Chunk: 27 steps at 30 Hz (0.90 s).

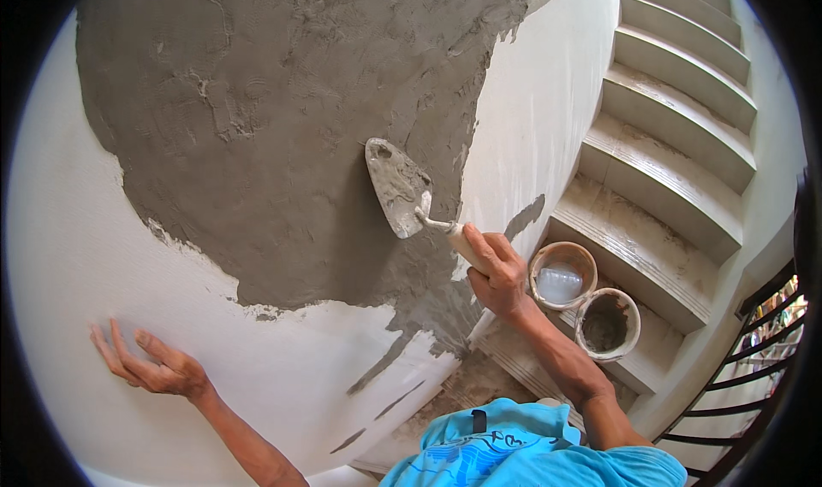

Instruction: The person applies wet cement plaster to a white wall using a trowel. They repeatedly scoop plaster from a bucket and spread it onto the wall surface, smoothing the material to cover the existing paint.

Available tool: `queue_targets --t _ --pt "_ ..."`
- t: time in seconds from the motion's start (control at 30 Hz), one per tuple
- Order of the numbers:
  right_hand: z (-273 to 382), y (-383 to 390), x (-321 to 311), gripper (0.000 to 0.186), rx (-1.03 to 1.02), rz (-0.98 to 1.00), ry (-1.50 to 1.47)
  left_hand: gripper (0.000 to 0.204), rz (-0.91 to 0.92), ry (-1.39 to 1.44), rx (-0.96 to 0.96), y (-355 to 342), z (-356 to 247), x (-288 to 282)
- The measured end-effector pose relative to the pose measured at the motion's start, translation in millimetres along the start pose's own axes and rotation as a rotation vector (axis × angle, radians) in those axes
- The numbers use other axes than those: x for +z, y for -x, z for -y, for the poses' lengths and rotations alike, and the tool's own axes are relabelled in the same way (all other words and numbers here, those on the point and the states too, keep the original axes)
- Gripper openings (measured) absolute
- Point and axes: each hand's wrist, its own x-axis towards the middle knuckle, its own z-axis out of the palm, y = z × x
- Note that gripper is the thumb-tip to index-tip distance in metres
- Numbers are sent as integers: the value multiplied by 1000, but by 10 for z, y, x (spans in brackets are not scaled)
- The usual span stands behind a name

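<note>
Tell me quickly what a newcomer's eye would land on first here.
Most likely the broad patch of grey plaster, covering much of the white wall at upper left and centre. Next, the plaster-smeared trowel in the right grip, near the middle, seen over that patch. Then the curved stairs on the right, with two buckets on a lower step.

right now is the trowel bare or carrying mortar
Not bare: the trowel has grey mortar on its near face; the far face is hidden.
</note>
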Motion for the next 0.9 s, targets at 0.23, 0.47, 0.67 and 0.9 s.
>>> queue_targets --t 0.23,0.47,0.67,0.9 --pt "-183 -523 -91 85 132 -131 71 38 -14 -1 15 -22 -19 7" --pt "-112 -150 189 78 -47 -102 98 38 9 -18 -20 5 -57 24" --pt "19 -234 -95 80 -36 -11 -35 39 24 -35 -30 -4 -7 -55" --pt "-289 -1312 -292 86 90 -243 90 40 36 20 -63 13 -80 4"
